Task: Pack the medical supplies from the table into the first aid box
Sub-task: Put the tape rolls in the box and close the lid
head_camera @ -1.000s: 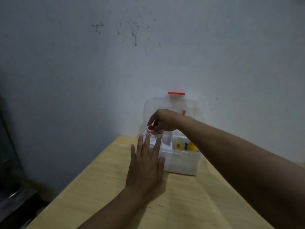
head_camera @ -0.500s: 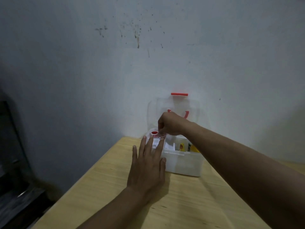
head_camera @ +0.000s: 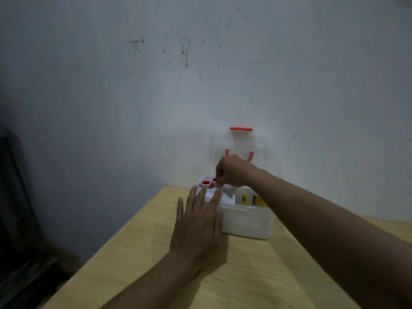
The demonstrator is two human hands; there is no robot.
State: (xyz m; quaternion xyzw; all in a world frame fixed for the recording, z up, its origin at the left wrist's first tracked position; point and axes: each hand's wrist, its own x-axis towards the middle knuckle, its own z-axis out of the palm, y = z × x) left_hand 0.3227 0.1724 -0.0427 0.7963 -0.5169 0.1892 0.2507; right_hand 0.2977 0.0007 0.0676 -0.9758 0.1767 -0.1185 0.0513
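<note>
Setting: a stained grey-white wall [head_camera: 156, 97] stood behind a pale wooden table [head_camera: 138, 253]; the room was dim, with dark clutter at 8 o'clock.

First aid box: a white plastic first aid box [head_camera: 245, 221] sat at the table's far edge against the wall, its clear lid [head_camera: 239, 148] raised upright with a red handle [head_camera: 241, 129] on top.

Contents: two red-capped tape rolls lay in the box's left end. The nearer-left red tape roll [head_camera: 205, 183] sat free; a second red roll [head_camera: 214, 180] sat just beside it at its 3 o'clock. Yellow packets [head_camera: 252, 200] filled the right compartment.

Right hand: the right hand [head_camera: 234, 172] was curled over the left compartment, fingertips pinched down at the second roll; whether it gripped or had just let go could not be told.

Left hand: the left hand [head_camera: 197, 221] lay flat and spread, palm down on the table, fingertips touching the box's near-left wall, holding nothing.

Key relation: the box lay at 12 o'clock from the left hand and 11 o'clock along the right forearm. The right hand was the nearer to the rolls, directly above them.

Judgement: no loose supplies showed on the visible tabletop, so packing looked nearly done. The next move probably called for lifting the right hand straight up, clear of the lid.
</note>
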